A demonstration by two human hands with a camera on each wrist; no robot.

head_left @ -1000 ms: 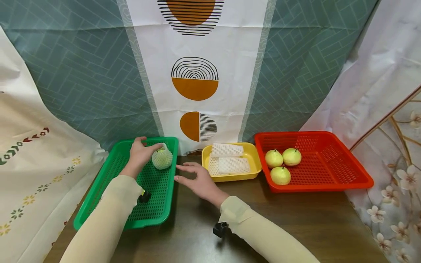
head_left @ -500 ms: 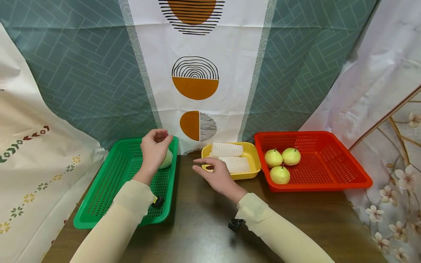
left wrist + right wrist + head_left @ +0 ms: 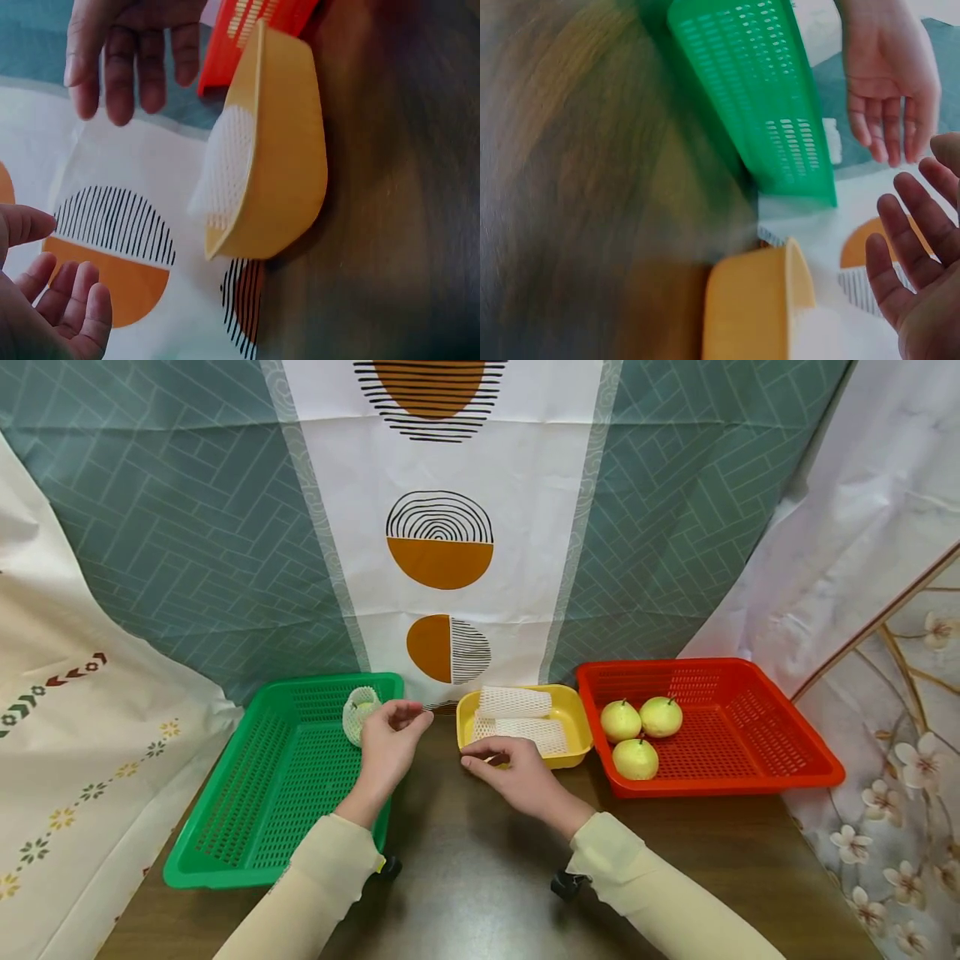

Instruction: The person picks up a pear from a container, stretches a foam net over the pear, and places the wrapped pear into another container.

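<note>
My left hand [image 3: 390, 750] hovers by the right rim of the green basket [image 3: 281, 785], its fingers loosely bent around nothing. Behind it in the basket's far right corner sits a pear in a white foam net [image 3: 358, 717], partly covered by the hand. My right hand [image 3: 521, 774] is held in front of the yellow tray [image 3: 577, 727], fingers relaxed and holding nothing. Foam net sleeves [image 3: 517, 702] lie in that tray; the left wrist view also shows a white foam net [image 3: 229, 161] over its edge. Both wrist views show bare palms and relaxed fingers.
At the right a red basket [image 3: 735, 743] holds three unwrapped pears [image 3: 636, 760] in its left part. The baskets and tray stand on a dark wooden table [image 3: 480, 877]. A patterned cloth [image 3: 442, 468] hangs right behind them.
My left hand has left the netted pear and moved right over the basket's rim. My right hand has moved right to the yellow tray. The pear stays in the green basket.
</note>
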